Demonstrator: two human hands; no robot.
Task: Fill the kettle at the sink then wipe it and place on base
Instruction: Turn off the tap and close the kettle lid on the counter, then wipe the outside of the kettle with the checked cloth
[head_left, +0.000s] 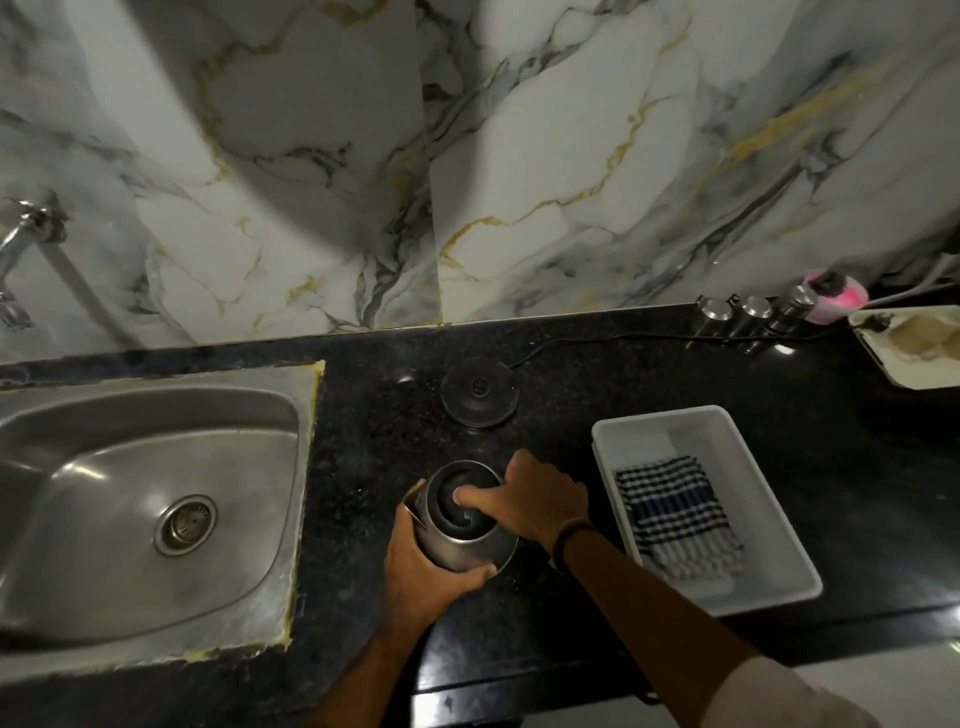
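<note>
A steel kettle (462, 540) with a black lid stands on the black counter, right of the sink (104, 452). My left hand (421, 561) wraps around the kettle's near left side. My right hand (530, 501) grips the kettle's right side, where the handle is hidden under it, with the thumb pressing on the lid. The round black base (480, 392) sits empty on the counter just behind the kettle, its cord running off to the right. A blue-and-white checked cloth (675, 514) lies folded inside a white tub (727, 431) to the right.
A tap (31, 228) juts from the marble wall at far left above the sink. Steel canisters (748, 317) and a pink container (834, 299) stand at the back right beside a white tray (883, 358). The counter's front edge runs below my forearms.
</note>
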